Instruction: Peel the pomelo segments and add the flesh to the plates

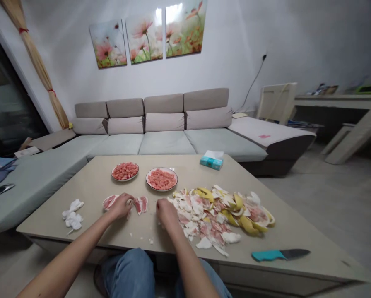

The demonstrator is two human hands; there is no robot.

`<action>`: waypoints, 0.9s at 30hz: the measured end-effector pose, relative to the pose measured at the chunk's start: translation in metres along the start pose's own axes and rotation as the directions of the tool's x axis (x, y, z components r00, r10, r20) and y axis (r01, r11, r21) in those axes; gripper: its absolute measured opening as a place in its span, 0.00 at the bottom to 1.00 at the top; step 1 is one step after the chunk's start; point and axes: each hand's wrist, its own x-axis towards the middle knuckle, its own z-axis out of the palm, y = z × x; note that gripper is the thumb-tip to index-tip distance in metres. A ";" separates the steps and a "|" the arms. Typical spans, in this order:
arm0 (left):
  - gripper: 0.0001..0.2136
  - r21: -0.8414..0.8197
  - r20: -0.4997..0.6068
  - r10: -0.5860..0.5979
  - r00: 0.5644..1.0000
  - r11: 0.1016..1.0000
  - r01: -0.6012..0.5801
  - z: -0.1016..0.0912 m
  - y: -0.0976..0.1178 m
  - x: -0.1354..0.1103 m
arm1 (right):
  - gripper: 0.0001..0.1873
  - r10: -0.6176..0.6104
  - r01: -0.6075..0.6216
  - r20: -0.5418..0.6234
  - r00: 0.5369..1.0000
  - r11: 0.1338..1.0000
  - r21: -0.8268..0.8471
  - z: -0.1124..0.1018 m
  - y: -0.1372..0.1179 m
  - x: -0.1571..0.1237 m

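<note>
My left hand [123,206] is low over the table with its fingers bent together, closed on a pomelo segment whose reddish edge shows beneath the fingertips. A larger pomelo chunk [109,201] lies just left of that hand, partly covered by it. Right beside its fingertips rest pink pomelo segments [140,204] with pale membrane. My right hand [167,213] is curled closed at the left edge of the peel pile [201,211]; what its fingers hold, if anything, is hidden. Behind the hands are two plates of peeled pink pulp, the left plate [125,179] and the right plate [162,190].
A knife [269,255] with a teal handle lies near the table's front right edge. Crumpled tissues [73,215] sit at the left, and a tissue pack [212,161] at the back. Yellow rind [250,225] lies among the peel. A sofa [167,140] stands beyond the table [89,178].
</note>
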 end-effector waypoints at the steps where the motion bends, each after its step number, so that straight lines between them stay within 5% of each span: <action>1: 0.09 -0.004 0.002 0.002 1.000 1.000 -0.002 0.000 -0.001 0.001 | 0.10 0.030 -0.029 -0.065 0.997 0.999 0.016 -0.008 0.008 -0.001; 6: 0.14 -0.019 0.120 0.033 0.992 0.999 -0.031 0.014 0.005 0.020 | 0.22 0.167 -0.121 -0.354 0.920 0.981 0.148 -0.029 0.033 -0.004; 13: 0.12 -0.016 0.236 0.012 0.972 1.000 -0.009 0.017 0.002 0.043 | 0.17 0.026 0.087 -0.281 0.959 0.919 0.385 0.014 0.008 0.005; 17: 0.17 -0.082 0.199 0.071 0.977 0.995 -0.056 0.002 0.013 0.038 | 0.15 -0.020 0.131 -0.227 0.974 0.863 0.487 0.031 -0.001 -0.002; 21: 0.11 -0.220 0.121 0.190 0.974 0.962 -0.160 -0.013 0.041 0.027 | 0.11 -0.026 0.141 -0.193 0.981 0.777 0.614 0.037 -0.008 -0.007; 27: 0.11 -0.392 -0.096 0.133 0.986 0.906 -0.160 -0.016 0.074 0.010 | 0.13 -0.069 0.141 -0.123 0.990 0.522 0.841 0.023 -0.008 0.000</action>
